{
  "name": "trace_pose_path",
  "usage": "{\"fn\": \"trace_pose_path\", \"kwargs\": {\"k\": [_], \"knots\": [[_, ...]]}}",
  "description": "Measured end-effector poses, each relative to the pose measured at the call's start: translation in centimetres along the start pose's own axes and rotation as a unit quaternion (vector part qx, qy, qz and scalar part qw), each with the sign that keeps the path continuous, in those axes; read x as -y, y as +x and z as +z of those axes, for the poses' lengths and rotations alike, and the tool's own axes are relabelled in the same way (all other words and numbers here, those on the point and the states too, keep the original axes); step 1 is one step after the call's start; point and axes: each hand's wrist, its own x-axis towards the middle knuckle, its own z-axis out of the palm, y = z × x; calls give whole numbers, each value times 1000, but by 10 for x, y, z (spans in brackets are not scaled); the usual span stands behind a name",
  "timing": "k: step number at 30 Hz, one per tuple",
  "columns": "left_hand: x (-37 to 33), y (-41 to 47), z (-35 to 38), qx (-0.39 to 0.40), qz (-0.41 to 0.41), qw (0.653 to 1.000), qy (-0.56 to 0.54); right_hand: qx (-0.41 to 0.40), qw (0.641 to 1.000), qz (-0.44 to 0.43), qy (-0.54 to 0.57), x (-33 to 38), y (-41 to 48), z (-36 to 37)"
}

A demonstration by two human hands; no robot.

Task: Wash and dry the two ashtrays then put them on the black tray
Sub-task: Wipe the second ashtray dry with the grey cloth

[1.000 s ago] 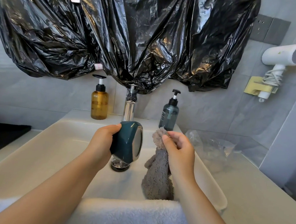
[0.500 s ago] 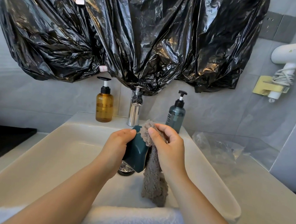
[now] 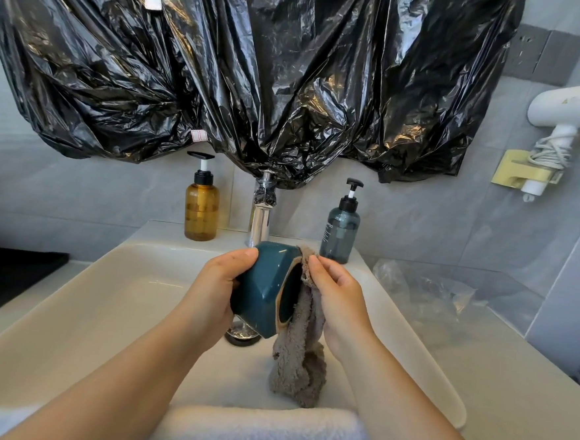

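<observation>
Over the white sink (image 3: 79, 311), my left hand (image 3: 213, 291) grips a dark teal faceted ashtray (image 3: 265, 286), tipped on its side with its opening facing right. My right hand (image 3: 336, 292) pinches a grey fluffy cloth (image 3: 297, 361) and presses its top against the ashtray's rim; the rest of the cloth hangs down into the basin. The black tray (image 3: 6, 275) lies on the counter at the far left. A second ashtray is not visible.
A chrome faucet (image 3: 261, 214) stands behind the ashtray, between an amber pump bottle (image 3: 201, 210) and a blue-grey pump bottle (image 3: 340, 230). The drain (image 3: 241, 335) sits below my left hand. A white towel (image 3: 256, 430) drapes the near edge. A clear plastic bag (image 3: 424, 291) lies right.
My right hand brought the cloth from beside the ashtray up onto its rim. My left hand turned the ashtray, so its opening now faces right toward the cloth.
</observation>
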Motion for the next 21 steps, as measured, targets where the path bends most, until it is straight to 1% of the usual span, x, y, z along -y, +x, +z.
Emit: {"fn": "trace_pose_path", "kwargs": {"k": [2,4,6,8,10,12,14,16,19,21], "knots": [[-3,0,-1,-12,5,1000,-18,23,996,86,18,-3,-1,-1],[-4,0,-1,-23,10,999,-29,48,986,156,-20,-6,-2,-7],[-5,0,-1,-28,13,999,-31,62,978,190,-62,-8,-2,-15],[-5,1,-2,-38,13,999,-33,32,978,195,-65,-10,-1,-24],[-4,3,-3,-46,13,998,-33,-16,988,147,-40,-7,0,-30],[-3,4,-3,-46,12,998,-28,-47,997,65,-12,-1,-4,-28],[-1,5,-2,-41,11,999,-23,-75,997,-16,8,6,-10,-19],[-1,5,-2,-37,9,999,-20,-105,991,-74,25,13,-15,-5],[1,5,0,-32,6,999,-8,-132,985,-111,30,17,-12,13],[2,5,0,-33,7,999,0,-131,983,-124,18,18,-10,23]]}}
